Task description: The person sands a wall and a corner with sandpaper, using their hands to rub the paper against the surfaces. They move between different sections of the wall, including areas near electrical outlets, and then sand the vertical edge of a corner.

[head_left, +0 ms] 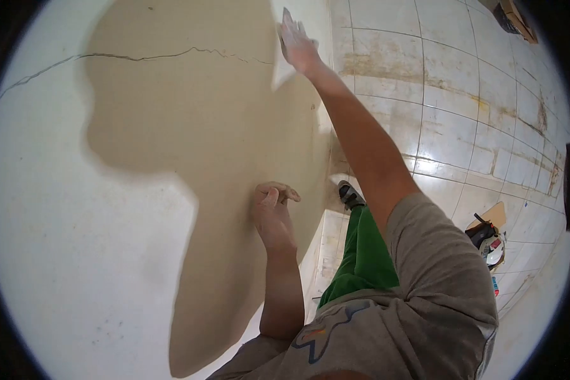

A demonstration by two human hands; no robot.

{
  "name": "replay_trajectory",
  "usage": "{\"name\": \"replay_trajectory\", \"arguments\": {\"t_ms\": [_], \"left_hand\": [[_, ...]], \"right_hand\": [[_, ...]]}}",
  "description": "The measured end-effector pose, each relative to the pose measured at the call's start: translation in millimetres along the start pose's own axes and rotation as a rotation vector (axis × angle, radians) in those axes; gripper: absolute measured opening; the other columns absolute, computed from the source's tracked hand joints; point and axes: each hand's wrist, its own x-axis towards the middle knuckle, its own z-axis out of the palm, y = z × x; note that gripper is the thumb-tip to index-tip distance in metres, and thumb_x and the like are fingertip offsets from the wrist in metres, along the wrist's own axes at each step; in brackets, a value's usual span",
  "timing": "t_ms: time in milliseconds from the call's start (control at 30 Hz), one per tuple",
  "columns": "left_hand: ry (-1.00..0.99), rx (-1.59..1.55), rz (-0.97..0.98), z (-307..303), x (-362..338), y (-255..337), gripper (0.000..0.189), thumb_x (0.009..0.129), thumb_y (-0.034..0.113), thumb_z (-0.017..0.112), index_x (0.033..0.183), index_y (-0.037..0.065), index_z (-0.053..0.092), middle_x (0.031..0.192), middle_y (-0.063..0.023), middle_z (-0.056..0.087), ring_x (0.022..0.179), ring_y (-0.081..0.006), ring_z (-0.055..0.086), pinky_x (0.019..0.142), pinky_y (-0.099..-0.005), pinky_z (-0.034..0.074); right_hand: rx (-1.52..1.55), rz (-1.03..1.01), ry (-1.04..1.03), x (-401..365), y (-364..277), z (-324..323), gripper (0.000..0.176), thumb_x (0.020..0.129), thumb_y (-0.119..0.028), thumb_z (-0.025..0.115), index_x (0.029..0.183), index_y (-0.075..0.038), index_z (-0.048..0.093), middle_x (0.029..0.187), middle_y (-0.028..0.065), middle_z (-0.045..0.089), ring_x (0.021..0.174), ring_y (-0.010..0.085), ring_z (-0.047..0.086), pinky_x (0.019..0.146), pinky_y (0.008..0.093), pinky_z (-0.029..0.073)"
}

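A pale wall (pixel 133 221) with a thin crack (pixel 142 58) fills the left of the head view, and a large shadow falls across it. My right hand (pixel 297 45) reaches far up beside the wall at the shadow's edge, fingers stretched out and whitish as if dusty. Lower down, my left hand (pixel 273 212) is in front of the shadowed wall. Its fingers are curled over with the thumb against them, and I cannot tell whether anything is inside them.
White floor tiles (pixel 449 76) with brown stains run along the wall's right side. A cardboard box (pixel 516 22) stands at the upper right. On the floor at the right lie a black tool-like object (pixel 482 233) and a white rounded object (pixel 495 253). My shoe (pixel 349 195) is near the wall's base.
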Motion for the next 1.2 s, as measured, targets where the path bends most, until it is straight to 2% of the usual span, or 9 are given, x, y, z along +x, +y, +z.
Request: {"name": "replay_trajectory", "arguments": {"t_ms": [200,367,500,700,767,833,933,1100,1200], "left_hand": [[-0.162,0.036,0.196,3.5,10.4,42.1,0.023,0.096,0.021,0.06,0.102,-0.001,0.058,0.088,-0.0126,0.06,0.084,-0.0251,0.06,0.082,-0.0402,0.048],[-0.274,0.037,0.183,5.9,-6.4,32.3,0.023,0.094,0.022,0.061,0.102,0.0,0.059,0.084,-0.0122,0.059,0.082,-0.0258,0.059,0.08,-0.0406,0.047],[-0.091,0.076,0.085,-3.4,-16.3,9.3,0.02,0.093,0.02,0.061,0.1,0.001,0.059,0.084,-0.0119,0.058,0.08,-0.0253,0.058,0.078,-0.0407,0.048],[-0.01,0.027,0.159,-5.0,-17.4,35.7,0.017,0.093,0.016,0.06,0.098,0.0,0.06,0.086,-0.0113,0.059,0.08,-0.0239,0.058,0.076,-0.0397,0.048],[-0.046,-0.01,0.2,-10.7,-15.2,42.6,0.014,0.095,0.012,0.058,0.099,-0.001,0.06,0.089,-0.0122,0.06,0.081,-0.0224,0.059,0.079,-0.0385,0.049],[-0.118,0.078,0.24,-12.1,-15.4,47.9,0.014,0.096,0.012,0.057,0.099,-0.001,0.06,0.09,-0.0128,0.06,0.082,-0.0226,0.06,0.079,-0.0386,0.049],[-0.195,0.113,0.245,-14.6,-25.5,52.5,0.015,0.096,0.013,0.057,0.1,-0.001,0.06,0.092,-0.0134,0.061,0.083,-0.0226,0.06,0.079,-0.0387,0.049],[-0.139,0.002,0.207,-5.4,-39.8,53.9,0.017,0.097,0.014,0.057,0.103,-0.002,0.06,0.094,-0.0131,0.061,0.085,-0.0225,0.06,0.08,-0.0387,0.049],[-0.17,-0.016,0.196,6.1,-41.9,63.1,0.019,0.098,0.016,0.058,0.104,-0.002,0.061,0.095,-0.0125,0.062,0.086,-0.0227,0.061,0.081,-0.039,0.049]], "right_hand": [[0.024,-0.141,0.157,-39.5,11.7,35.6,0.059,0.109,-0.03,0.037,0.162,-0.015,0.018,0.169,0.0117,0.02,0.145,0.0445,0.037,0.1,0.07,0.042],[0.264,0.351,-0.09,-295.0,-61.5,78.0,0.072,0.106,-0.045,0.029,0.165,-0.016,-0.001,0.173,0.008,0.007,0.152,0.0481,0.02,0.107,0.0745,0.022],[0.149,0.409,-0.288,-455.9,-82.5,108.1,0.078,0.101,-0.028,0.042,0.165,-0.014,0.0,0.173,0.0087,0.006,0.149,0.0475,0.028,0.102,0.0734,0.034],[0.016,0.475,-0.202,-301.8,-42.2,88.6,0.092,0.09,-0.004,0.052,0.164,-0.009,-0.002,0.172,0.0106,0.008,0.146,0.0453,0.035,0.092,0.0607,0.051],[-0.041,0.434,-0.188,-175.4,11.0,78.6,0.074,0.105,-0.026,0.041,0.165,-0.017,-0.001,0.172,0.0088,0.007,0.145,0.044,0.037,0.102,0.0599,0.045],[0.128,0.476,-0.291,-20.4,81.6,75.3,0.063,0.108,-0.05,0.021,0.164,-0.024,0.01,0.161,0.0219,0.034,0.14,0.0458,0.043,0.115,0.0612,0.031],[0.165,0.293,-0.155,76.7,12.0,-24.8,0.062,0.106,-0.044,0.03,0.162,-0.023,0.014,0.151,0.0317,0.042,0.136,0.0466,0.048,0.111,0.0647,0.032],[-0.115,0.047,-0.031,37.7,-48.0,-33.8,0.065,0.1,-0.023,0.044,0.161,-0.021,0.022,0.152,0.0289,0.043,0.138,0.046,0.045,0.103,0.0664,0.039],[-0.02,0.035,0.003,-101.3,-60.2,10.7,0.073,0.098,-0.015,0.043,0.164,-0.016,0.013,0.163,0.0211,0.028,0.143,0.0491,0.036,0.099,0.0715,0.034]]}}
